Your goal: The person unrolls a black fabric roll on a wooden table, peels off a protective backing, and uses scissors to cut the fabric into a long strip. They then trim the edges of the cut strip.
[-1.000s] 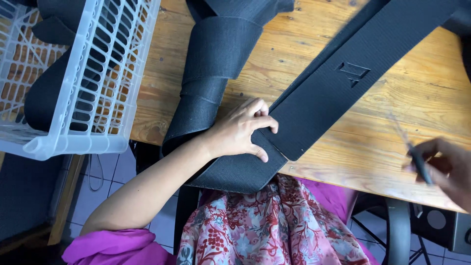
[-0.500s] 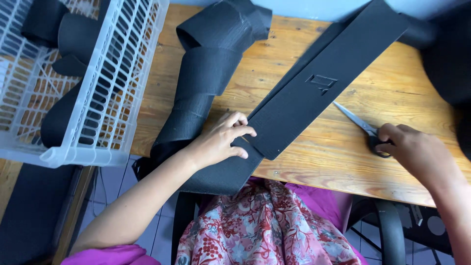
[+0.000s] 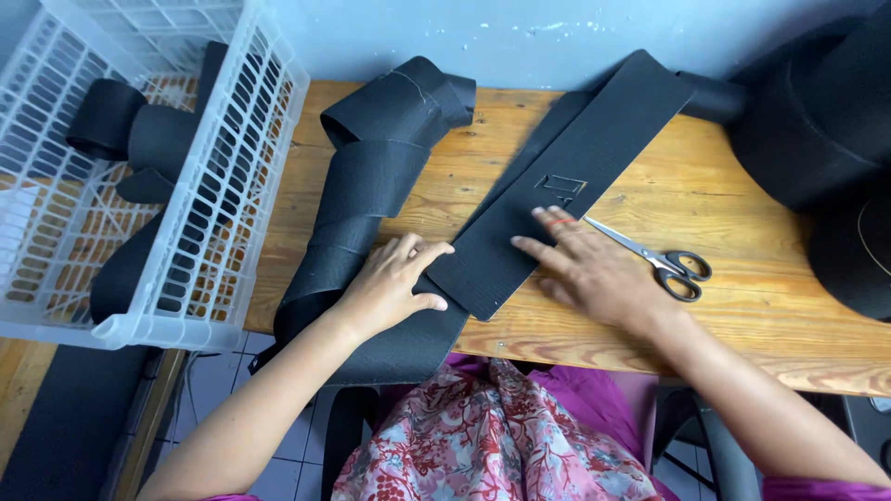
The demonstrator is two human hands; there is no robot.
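A white plastic basket (image 3: 232,186) is sitting at the far left, holding dark rolled pieces; beside it a folded black strap (image 3: 371,186) is trailing over the near edge of the wooden counter (image 3: 742,315); the left hand (image 3: 394,283) is pressing flat, fingers spread, on the flat black band (image 3: 575,176); the right hand (image 3: 594,269) is lying open-fingered on that band's near end; scissors (image 3: 664,264) are resting just right of it.

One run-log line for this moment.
left hand flat on black strap | right hand flat on strap end | scissors on table, released
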